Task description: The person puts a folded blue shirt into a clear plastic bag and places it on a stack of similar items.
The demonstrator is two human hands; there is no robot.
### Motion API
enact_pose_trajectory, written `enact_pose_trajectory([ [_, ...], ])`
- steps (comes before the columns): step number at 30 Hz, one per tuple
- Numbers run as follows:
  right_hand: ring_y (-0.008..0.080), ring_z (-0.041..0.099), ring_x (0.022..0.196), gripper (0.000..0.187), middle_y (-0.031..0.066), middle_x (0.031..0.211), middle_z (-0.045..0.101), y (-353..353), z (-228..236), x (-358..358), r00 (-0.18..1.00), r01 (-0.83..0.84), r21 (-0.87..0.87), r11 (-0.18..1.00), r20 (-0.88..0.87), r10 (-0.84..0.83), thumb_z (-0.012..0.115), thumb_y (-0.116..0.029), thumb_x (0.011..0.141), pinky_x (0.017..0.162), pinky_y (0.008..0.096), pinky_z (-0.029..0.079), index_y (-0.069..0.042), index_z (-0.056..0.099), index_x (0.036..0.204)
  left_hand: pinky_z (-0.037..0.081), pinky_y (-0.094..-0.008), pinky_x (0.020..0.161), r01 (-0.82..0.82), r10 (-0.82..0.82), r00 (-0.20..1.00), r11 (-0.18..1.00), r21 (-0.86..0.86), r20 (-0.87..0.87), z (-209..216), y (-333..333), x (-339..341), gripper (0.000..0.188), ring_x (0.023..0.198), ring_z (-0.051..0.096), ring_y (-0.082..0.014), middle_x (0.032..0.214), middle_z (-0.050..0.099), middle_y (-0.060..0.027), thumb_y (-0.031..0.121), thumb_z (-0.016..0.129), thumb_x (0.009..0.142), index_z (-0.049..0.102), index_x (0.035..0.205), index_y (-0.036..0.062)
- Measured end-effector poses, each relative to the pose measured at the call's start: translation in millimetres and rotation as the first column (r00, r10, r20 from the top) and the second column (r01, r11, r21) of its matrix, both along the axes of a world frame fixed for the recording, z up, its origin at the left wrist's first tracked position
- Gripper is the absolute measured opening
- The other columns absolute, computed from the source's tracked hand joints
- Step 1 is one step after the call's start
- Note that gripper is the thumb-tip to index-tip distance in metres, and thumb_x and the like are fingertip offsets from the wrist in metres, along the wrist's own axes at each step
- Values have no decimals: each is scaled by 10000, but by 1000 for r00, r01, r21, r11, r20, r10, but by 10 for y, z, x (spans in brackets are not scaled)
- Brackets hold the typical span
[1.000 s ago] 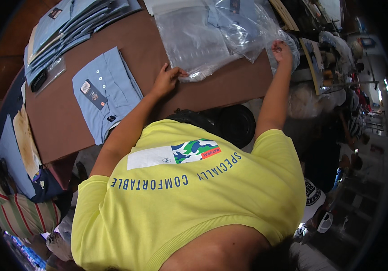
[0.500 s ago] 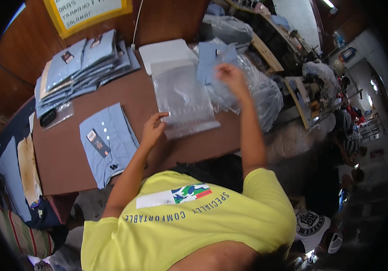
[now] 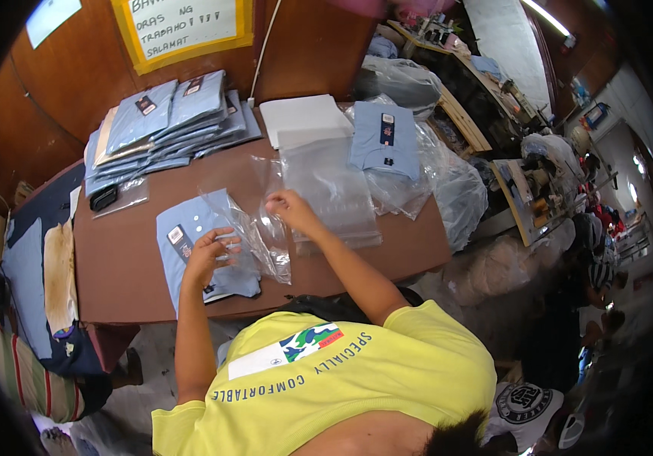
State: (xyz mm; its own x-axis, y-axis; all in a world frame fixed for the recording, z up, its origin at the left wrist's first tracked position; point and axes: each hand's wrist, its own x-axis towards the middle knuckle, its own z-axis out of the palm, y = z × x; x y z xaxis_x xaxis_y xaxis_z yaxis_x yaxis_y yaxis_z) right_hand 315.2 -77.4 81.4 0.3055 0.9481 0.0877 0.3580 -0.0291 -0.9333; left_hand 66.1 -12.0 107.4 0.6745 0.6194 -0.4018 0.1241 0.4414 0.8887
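My right hand (image 3: 290, 211) is closed with fingertips pinched on a clear plastic bag (image 3: 271, 254), whose loose film spreads left across a folded light-blue shirt (image 3: 189, 216). Over that shirt, beside its dark tag, is my left hand (image 3: 212, 254), its fingers curved and apart at the film's edge. Whether the left fingertips touch the film I cannot tell. The shirt lies near the table's front edge with its buttons facing up. Right of my right hand lies a pile of flat clear bags (image 3: 330, 186).
Bagged blue shirts (image 3: 144, 125) are stacked at the back left of the brown table (image 3: 121, 258). White sheets (image 3: 303, 118) lie behind the flat bags. Another folded blue shirt (image 3: 372, 140) rests at the right by bunched plastic (image 3: 455, 178). Fabrics hang off the left side.
My right hand has come left and nearer from beside the far-right shirt, and now has a loose bag. My left hand has moved from the flat bags to the near shirt.
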Motion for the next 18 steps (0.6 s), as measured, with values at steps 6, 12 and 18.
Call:
enact_pose_trajectory([
  [6, 263, 563, 947, 728, 177, 1013, 583, 488, -758, -10, 973, 217, -316, 923, -4, -230, 759, -319, 693, 805, 352, 458, -52, 410, 1273, 484, -408, 783, 176, -176, 984, 983, 53, 7, 168, 131, -381, 421, 931, 604, -219, 1130, 598, -91, 233, 449, 925, 416, 1339, 168],
  [12, 147, 529, 803, 551, 55, 920, 562, 577, -855, -287, 916, 387, -40, 921, 133, -379, 730, -63, 683, 707, 286, 451, -56, 488, 1177, 500, -381, 750, 214, -210, 976, 974, 71, -60, 232, 306, -679, 532, 899, 616, -221, 1127, 595, -107, 195, 522, 894, 326, 1386, 148],
  [18, 174, 572, 855, 239, 72, 933, 582, 550, 140, -717, 936, 304, 485, 820, 7, -351, 518, 99, 795, 768, 242, 448, -23, 620, 974, 502, -285, 697, 60, -58, 996, 998, 26, -68, -167, 354, -1097, 468, 840, 611, -142, 1019, 649, -101, -22, 536, 808, 436, 1261, 45],
])
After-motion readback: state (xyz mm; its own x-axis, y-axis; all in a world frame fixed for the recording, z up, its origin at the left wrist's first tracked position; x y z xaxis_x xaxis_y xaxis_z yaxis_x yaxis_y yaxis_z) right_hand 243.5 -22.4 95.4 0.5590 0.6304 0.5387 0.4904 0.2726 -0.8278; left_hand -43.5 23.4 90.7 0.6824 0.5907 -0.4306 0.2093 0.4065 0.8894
